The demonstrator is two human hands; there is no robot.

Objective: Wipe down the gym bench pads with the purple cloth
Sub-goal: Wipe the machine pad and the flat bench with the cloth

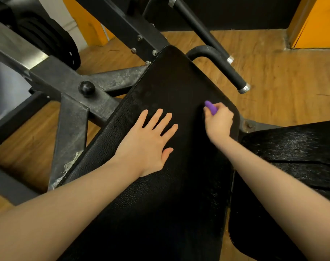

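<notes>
A long black bench pad (169, 83) runs from the bottom of the head view up to the middle. My left hand (149, 142) lies flat on it with fingers spread. My right hand (219, 121) is curled round the purple cloth (211, 107) near the pad's right edge; only a small bunched end of the cloth pokes out past the fingers, the remainder is hidden in the fist. A second black pad (284, 147) lies to the right, its surface speckled with pale marks.
The machine's dark steel frame (70, 102) with a round knob (86, 88) stands left of the pad. Two black handle bars (215, 53) with chrome ends reach out beyond the pad's far end. Weight plates (53, 40) sit at the upper left. Wooden floor (283, 76) surrounds everything.
</notes>
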